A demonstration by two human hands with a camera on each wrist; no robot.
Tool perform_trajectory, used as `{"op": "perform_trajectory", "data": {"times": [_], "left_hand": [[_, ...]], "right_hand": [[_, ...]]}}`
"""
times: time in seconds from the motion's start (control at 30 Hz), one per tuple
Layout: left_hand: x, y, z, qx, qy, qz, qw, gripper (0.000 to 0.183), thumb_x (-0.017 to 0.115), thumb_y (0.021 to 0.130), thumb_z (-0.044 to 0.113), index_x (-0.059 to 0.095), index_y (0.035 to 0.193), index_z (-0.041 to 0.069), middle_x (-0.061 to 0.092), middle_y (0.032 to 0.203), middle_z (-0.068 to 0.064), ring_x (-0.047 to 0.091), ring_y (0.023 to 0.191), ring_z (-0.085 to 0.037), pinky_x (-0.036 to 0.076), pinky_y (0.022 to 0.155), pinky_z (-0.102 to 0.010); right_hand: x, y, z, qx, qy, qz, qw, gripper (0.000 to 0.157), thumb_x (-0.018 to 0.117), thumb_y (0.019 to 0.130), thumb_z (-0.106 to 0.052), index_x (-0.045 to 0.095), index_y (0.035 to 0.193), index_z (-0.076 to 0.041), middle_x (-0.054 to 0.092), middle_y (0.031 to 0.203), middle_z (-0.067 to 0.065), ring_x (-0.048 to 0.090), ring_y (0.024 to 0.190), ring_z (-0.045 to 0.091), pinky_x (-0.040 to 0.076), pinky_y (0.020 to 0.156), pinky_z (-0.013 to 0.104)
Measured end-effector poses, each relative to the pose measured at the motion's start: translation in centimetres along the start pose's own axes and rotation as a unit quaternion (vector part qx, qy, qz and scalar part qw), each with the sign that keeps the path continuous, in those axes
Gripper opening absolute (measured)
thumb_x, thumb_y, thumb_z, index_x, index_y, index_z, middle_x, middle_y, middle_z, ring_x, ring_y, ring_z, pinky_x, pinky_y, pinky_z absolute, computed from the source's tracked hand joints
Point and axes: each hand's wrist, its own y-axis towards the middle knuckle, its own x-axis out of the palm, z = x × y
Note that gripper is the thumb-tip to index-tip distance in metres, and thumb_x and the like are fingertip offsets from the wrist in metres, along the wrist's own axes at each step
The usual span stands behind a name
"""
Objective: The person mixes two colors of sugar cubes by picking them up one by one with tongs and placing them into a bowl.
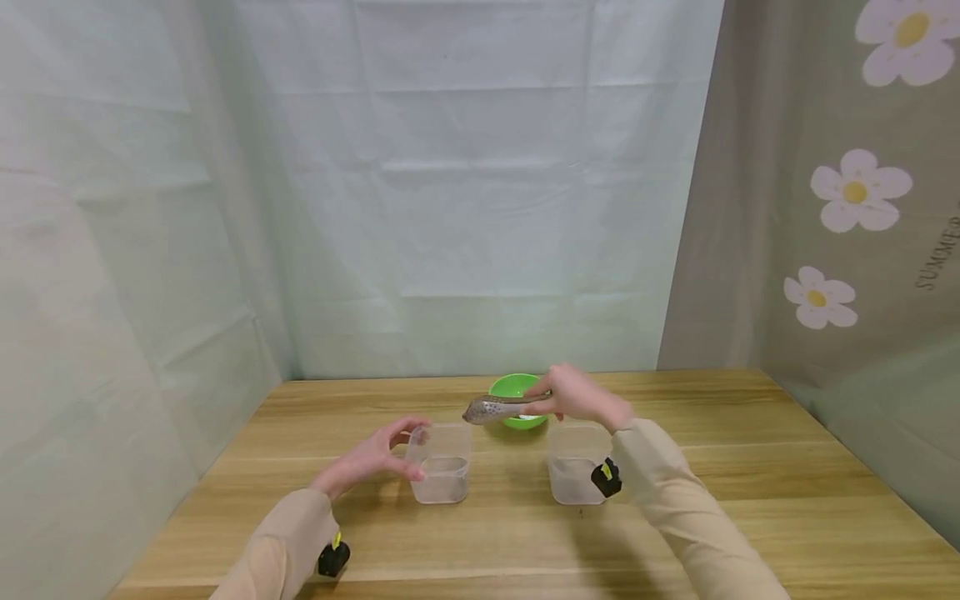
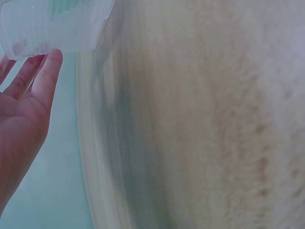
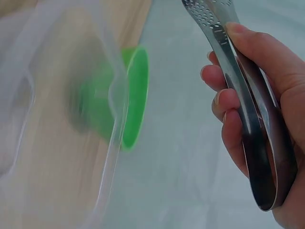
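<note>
My left hand (image 1: pixel 378 457) holds the left clear plastic container (image 1: pixel 442 487) by its left side, thumb near the front and fingers toward the back corner. In the left wrist view, the fingertips (image 2: pixel 56 57) meet the container's wall. My right hand (image 1: pixel 573 393) grips metal tongs (image 3: pixel 248 109) with perforated heads, thumb on one arm and fingers curled round the other. The tong heads (image 1: pixel 487 409) are close together, pointing left above the table between the left container and the green bowl (image 1: pixel 513 383). I cannot tell whether anything sits between them.
A second clear plastic container (image 1: pixel 573 492) stands below my right forearm, partly covered by the sleeve and black wrist mount (image 1: pixel 606 478). Something white shows in the green bowl. Pale curtains (image 1: pixel 480 208) close off the back and sides of the wooden table (image 1: pixel 495 550).
</note>
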Motion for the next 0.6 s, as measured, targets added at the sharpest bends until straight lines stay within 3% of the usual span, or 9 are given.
{"op": "perform_trajectory", "data": {"times": [0.23,0.4,0.6], "left_hand": [[0.0,-0.1,0.1,0.002,-0.001,0.002,1.0000,0.074,0.076,0.071,0.015,0.038,0.133,0.006,0.043,0.126,-0.012,0.036,0.116,-0.032,0.031,0.090,-0.051],[0.1,-0.1,0.2,0.001,0.000,0.001,1.0000,0.073,0.076,0.071,0.015,0.038,0.133,0.006,0.043,0.126,-0.013,0.035,0.117,-0.032,0.030,0.091,-0.052],[0.1,-0.1,0.2,0.000,-0.001,0.001,1.0000,0.071,0.075,0.072,0.015,0.039,0.132,0.007,0.042,0.126,-0.012,0.036,0.116,-0.032,0.032,0.089,-0.050]], "right_hand": [[-1.2,-1.3,2.2,0.038,-0.023,0.019,0.999,0.022,0.065,0.084,-0.021,0.070,0.098,-0.005,0.067,0.086,0.004,0.046,0.039,0.012,0.037,0.039,0.023],[-1.8,-1.7,2.9,0.074,-0.032,0.031,0.996,0.024,0.066,0.084,-0.023,0.070,0.100,-0.005,0.067,0.086,0.003,0.047,0.040,0.014,0.036,0.038,0.024],[-2.5,-2.1,3.4,0.099,-0.092,0.048,0.990,0.021,0.067,0.082,-0.025,0.072,0.095,-0.009,0.067,0.088,0.002,0.050,0.042,0.015,0.038,0.040,0.025]]}}
